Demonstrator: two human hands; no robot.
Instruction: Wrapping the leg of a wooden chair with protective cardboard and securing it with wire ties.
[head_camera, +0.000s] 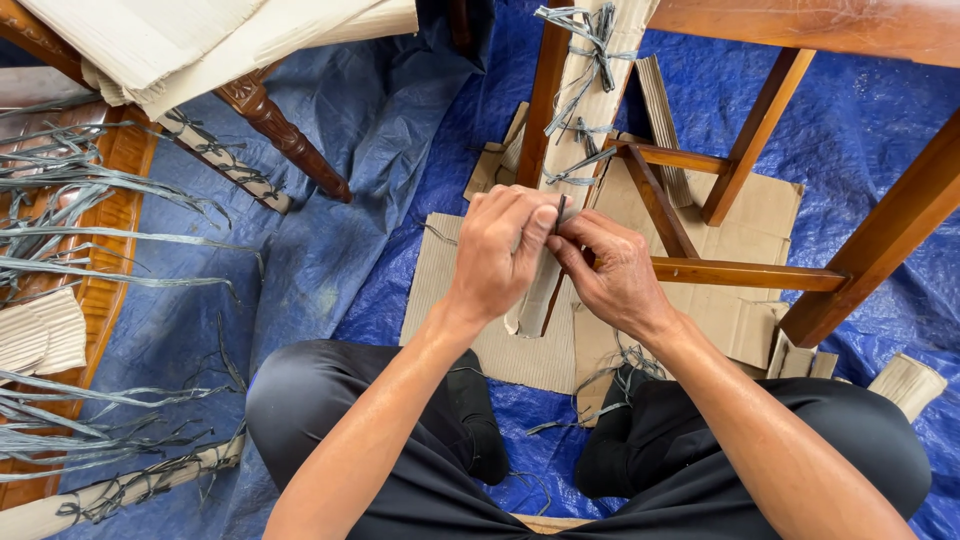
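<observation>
The left hand (500, 250) and right hand (612, 272) met near the middle of the scene, both pinching a thin dark strap (560, 212) between fingertips, closed narrowly on it. The strap stood just above a chair leg wrapped in ribbed corrugated cardboard (575, 130), bound with flat grey strapping. Smooth reddish wooden chair rails (745, 272) ran to the right. Flat cardboard sheets (500, 345) lay beneath, on a crinkled blue tarpaulin (350, 150). Loose grey strips (90, 250) fanned out at the left.
</observation>
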